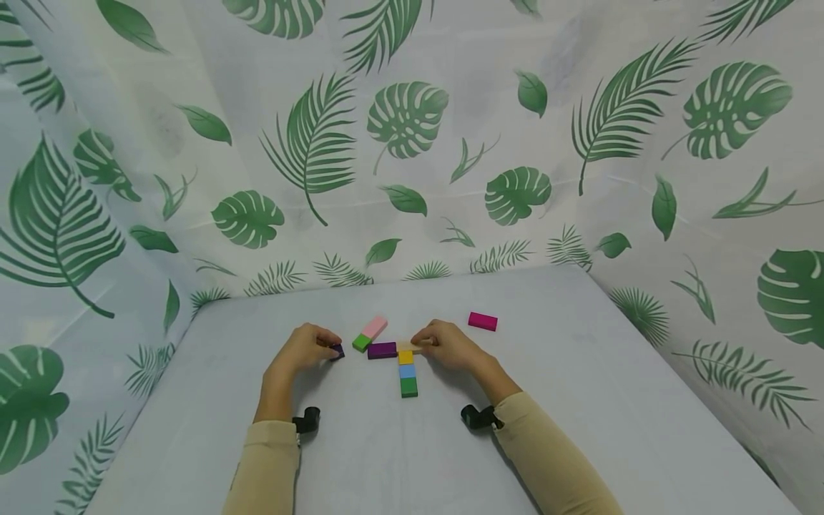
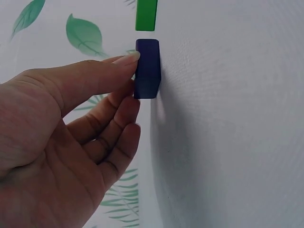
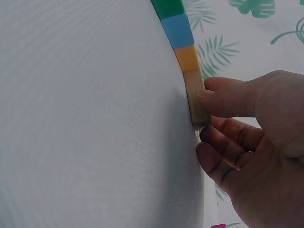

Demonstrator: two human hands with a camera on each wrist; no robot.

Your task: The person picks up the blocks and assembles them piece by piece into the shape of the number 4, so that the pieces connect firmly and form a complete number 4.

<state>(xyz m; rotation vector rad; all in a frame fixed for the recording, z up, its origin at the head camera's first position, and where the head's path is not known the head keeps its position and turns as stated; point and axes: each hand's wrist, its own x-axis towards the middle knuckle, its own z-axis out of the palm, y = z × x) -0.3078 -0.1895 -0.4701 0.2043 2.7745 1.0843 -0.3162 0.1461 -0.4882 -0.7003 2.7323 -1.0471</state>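
Left hand (image 1: pixel 301 351) pinches the navy block (image 2: pixel 147 69), left of the purple block (image 1: pixel 382 350), toward the table's (image 1: pixel 367 458) far edge. Right hand (image 1: pixel 449 346) pinches the wood block (image 3: pixel 195 97), which appears to touch the yellow block (image 1: pixel 405 357). Head view: hand masks much of the navy block; left wrist view shows it clearly. Magenta block (image 1: pixel 483 321): whole in head view, mere corner in right wrist view.

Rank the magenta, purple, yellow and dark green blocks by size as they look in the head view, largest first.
1. Magenta block and purple block: too alike to rank
2. Dark green block
3. Yellow block
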